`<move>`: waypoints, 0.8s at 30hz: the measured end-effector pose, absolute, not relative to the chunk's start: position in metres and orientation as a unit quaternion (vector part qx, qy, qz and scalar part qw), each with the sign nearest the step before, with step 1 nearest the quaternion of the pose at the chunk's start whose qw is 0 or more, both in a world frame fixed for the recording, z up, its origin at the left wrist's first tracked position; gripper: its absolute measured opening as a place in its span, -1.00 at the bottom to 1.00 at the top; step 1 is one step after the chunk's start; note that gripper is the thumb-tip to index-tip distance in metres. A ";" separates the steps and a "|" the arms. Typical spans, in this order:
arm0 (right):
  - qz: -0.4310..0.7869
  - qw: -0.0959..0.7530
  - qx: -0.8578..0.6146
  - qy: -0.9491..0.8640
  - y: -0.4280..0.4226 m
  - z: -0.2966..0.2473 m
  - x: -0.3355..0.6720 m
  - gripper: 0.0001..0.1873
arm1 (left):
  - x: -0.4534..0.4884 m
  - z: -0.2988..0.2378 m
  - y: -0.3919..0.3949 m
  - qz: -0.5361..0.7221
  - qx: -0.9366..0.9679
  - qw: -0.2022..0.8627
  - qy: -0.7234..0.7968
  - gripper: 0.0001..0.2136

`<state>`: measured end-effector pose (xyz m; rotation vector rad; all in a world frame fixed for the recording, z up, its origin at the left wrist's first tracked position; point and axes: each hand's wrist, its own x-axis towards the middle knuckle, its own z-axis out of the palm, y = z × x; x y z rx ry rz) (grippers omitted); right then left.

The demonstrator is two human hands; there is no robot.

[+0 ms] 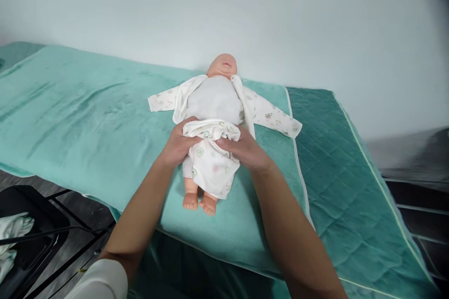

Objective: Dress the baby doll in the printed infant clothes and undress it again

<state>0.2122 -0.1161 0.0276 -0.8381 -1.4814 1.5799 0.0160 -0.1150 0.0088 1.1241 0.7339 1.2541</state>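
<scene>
A baby doll [216,98] lies on its back, head toward the wall and bare feet toward me. Its printed white jacket [273,114] hangs open at the front, both sleeves spread out, over a pale inner layer. Bunched over the doll's lower body is a white printed garment that looks like baby pants [214,168]. My left hand [180,142] grips its gathered top edge on one side. On the other side my right hand [245,147] is closed on the same edge, thumb on top. Fabric partly hides the fingertips of both hands and the doll's legs.
A light green plush cover [87,103] lies on the bed, with a darker quilted cover [336,159] at the right. A pale wall [210,4] stands behind. At lower left, a black chair [45,224] holds white cloths [16,229].
</scene>
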 end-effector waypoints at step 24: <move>0.402 0.208 -0.392 -0.801 -0.126 0.047 0.203 -0.87 | 0.062 0.049 -0.304 0.567 0.228 0.585 0.533 -0.66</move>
